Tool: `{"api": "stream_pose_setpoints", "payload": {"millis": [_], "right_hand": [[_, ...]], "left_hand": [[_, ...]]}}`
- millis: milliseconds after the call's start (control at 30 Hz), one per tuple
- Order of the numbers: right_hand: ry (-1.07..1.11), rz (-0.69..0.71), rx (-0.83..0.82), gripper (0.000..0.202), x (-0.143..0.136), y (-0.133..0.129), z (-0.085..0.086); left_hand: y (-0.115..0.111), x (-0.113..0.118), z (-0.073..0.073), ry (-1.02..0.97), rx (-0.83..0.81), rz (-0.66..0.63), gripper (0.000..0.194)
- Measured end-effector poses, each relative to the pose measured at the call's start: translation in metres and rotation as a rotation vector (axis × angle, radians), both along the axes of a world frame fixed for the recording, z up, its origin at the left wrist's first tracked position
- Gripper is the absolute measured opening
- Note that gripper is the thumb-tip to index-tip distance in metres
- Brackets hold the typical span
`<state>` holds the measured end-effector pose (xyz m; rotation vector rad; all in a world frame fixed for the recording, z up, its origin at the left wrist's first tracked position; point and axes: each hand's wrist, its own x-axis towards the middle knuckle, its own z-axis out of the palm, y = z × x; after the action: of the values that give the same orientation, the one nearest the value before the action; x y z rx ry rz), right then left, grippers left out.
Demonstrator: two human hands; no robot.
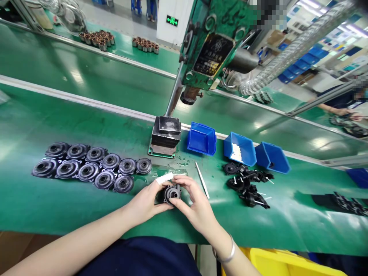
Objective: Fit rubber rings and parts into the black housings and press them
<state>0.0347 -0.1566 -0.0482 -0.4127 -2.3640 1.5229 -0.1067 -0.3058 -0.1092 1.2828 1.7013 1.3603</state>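
Note:
Both hands hold one black round plastic housing [171, 194] just above the green bench near its front. My left hand [151, 197], with a white wrap on one finger, grips its left side. From the right, my right hand [195, 201] closes on it, the thumb across its front face. Two rows of similar black round covers [89, 171] lie to the left. Right of my hands rests a slim white stick [202, 180]. Farther right sits a group of black plastic parts [248, 184], several with white pins sticking out.
A green press [212, 42] stands over a black metal block [166, 134] behind my hands. Three blue bins stand at the back: an upright one [201, 138], one holding white pieces [244, 149], and another [273, 157]. A yellow crate [276, 262] is below the front edge. Another person's hands [345, 113] work far right.

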Motion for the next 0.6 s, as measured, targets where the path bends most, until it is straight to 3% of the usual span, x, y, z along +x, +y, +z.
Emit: {"api": "stream_pose_setpoints", "payload": {"millis": [100,267,600], "right_hand": [[0.015,-0.006,-0.062,0.042,0.002,-0.003,-0.009],[0.028,0.019,-0.115,0.041,0.003,-0.004,-0.010],[0.051,0.031,-0.090,0.042,0.003,-0.003,-0.013]], "left_hand": [[0.000,0.000,0.000,0.077,0.071,0.004,0.063],[0.002,-0.005,0.008,0.162,0.208,-0.083,0.043],[0.002,-0.007,0.013,0.159,0.179,-0.090,0.040]]}}
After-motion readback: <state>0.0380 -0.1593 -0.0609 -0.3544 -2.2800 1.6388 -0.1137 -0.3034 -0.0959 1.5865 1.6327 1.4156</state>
